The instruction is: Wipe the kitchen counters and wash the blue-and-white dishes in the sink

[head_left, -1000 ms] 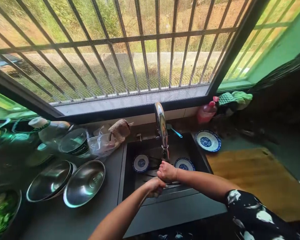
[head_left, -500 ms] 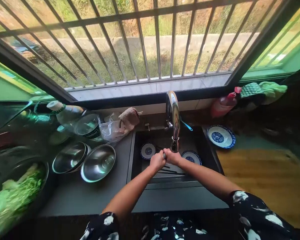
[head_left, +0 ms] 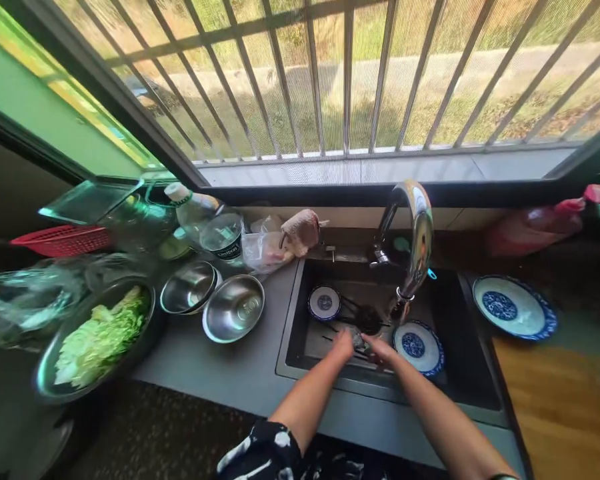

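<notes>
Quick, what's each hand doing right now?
Left hand: in the sink under the tap, touching a small thing; grip cannot be told.
Right hand: beside it, fingers together; grip cannot be told.

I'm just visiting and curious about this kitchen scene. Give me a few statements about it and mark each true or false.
1. Both hands, left hand and right hand, are over the sink, below the faucet. True.
2. The large metal bowl at the left holds red tomatoes. False: it holds chopped green leafy vegetables.
3. Two blue-and-white dishes lie inside the sink: a small dish and a plate. True.
4. The blue-and-white plate on the counter sits left of the sink. False: it sits to the right.
5. The steel bowls beside the sink are full of water. False: they look empty.
</notes>
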### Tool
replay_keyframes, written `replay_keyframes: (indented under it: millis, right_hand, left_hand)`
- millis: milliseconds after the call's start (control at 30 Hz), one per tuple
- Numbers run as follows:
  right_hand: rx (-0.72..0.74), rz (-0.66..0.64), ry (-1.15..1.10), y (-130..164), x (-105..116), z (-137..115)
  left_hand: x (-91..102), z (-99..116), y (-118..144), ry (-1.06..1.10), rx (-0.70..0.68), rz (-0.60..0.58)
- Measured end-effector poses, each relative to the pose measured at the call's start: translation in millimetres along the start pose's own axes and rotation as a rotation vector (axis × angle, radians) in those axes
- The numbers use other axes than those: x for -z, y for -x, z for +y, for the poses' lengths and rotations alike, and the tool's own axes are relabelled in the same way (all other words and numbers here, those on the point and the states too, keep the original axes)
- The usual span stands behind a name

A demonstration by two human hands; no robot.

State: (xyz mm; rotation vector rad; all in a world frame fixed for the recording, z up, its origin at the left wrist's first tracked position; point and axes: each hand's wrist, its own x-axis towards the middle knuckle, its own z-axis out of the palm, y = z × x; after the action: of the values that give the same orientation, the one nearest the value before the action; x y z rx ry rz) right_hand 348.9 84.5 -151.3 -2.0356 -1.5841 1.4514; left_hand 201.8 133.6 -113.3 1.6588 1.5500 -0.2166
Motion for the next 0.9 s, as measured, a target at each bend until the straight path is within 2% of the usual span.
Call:
replay_keyframes:
  millis: [67, 133, 200, 233, 300, 367, 500, 567, 667, 733, 800, 833, 900]
  right_hand:
    - [-0.085, -0.09, -0.303, 1.8, -2.7, -10.1]
    - [-0.096, -0.115, -0.578, 7.7, 1.3, -20.8]
    - [0.017, -0.031, -0.671, 16.7, 10.6, -30.5]
    - [0.079, 0.036, -0.667, 22.1, 16.4, -34.8]
    - [0.19, 0.178, -0.592, 34.6, 28.1, -42.1]
    - [0.257, 0.276, -0.459, 49.0, 37.8, -47.6]
    - [0.306, 0.256, -0.08, 78.1, 47.7, -52.8]
    - [0.295, 0.196, 0.002, 89.0, 50.7, -52.7]
    - [0.179, 0.096, -0.032, 100.7, 58.9, -51.5]
    - [0.123, 0.092, -0.074, 109.9, 69.1, -53.4]
    - [0.157, 0.109, -0.148, 124.6, 84.6, -60.4]
    - [0.201, 0.116, -0.183, 134.7, 94.6, -66.6]
    - [0.32, 0.126, -0.171, 160.1, 118.6, -84.6]
  left_hand:
    - [2.6, -0.2, 2.4, 0.122, -0.045, -0.113]
    - [6.6, -2.4, 6.8, 0.411, -0.072, -0.295]
    - [10.8, -5.6, 11.4, 0.793, -0.036, -0.445]
    - [12.8, -7.1, 13.4, 0.963, 0.012, -0.453]
    - [17.3, -8.6, 16.3, 1.21, 0.094, -0.362]
    - [23.3, -8.0, 18.8, 1.328, 0.135, -0.215]
    - [40.4, -1.5, 29.0, 1.486, 0.156, 0.005]
    - [49.2, 2.0, 37.2, 1.379, 0.101, 0.109]
    - [60.8, 4.4, 50.3, 1.039, 0.012, 0.234]
    - [69.8, 5.2, 59.2, 0.85, -0.066, 0.279]
    - [82.7, 7.6, 70.0, 0.71, -0.17, 0.193]
    - [91.3, 9.9, 76.9, 0.661, -0.219, 0.083]
    - [113.1, 16.6, 94.6, 0.647, -0.31, -0.224]
